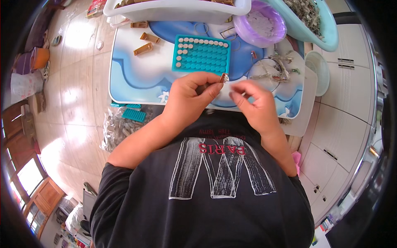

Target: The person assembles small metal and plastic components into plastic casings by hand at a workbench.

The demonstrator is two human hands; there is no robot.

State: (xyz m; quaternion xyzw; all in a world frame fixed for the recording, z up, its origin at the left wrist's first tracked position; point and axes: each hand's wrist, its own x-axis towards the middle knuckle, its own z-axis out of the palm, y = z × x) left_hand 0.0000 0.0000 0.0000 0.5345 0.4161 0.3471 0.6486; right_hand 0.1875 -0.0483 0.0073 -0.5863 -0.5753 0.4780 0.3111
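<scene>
My left hand [192, 93] is closed, thumb and forefinger pinching a small brown plastic piece [223, 77] with a whitish, silvery end. Just to the right of it hovers my right hand [254, 101], its fingers bent and the thumb and forefinger slightly apart; nothing shows between them. Beyond both hands lies a teal tray [202, 62] with rows of round pockets. Pale round discs [201, 41] fill its far row and some pockets on the left side. Three brown plastic pieces [143, 49] rest on the table to the left of the tray.
The blue-and-white table [136, 82] carries a white bin [178, 12] at the far edge, a purple-lined bowl [260, 25] and a tangle of thin wiry strands [277, 70]. A light-blue basin [328, 33] stands far right. A bag of parts [118, 128] lies left of me.
</scene>
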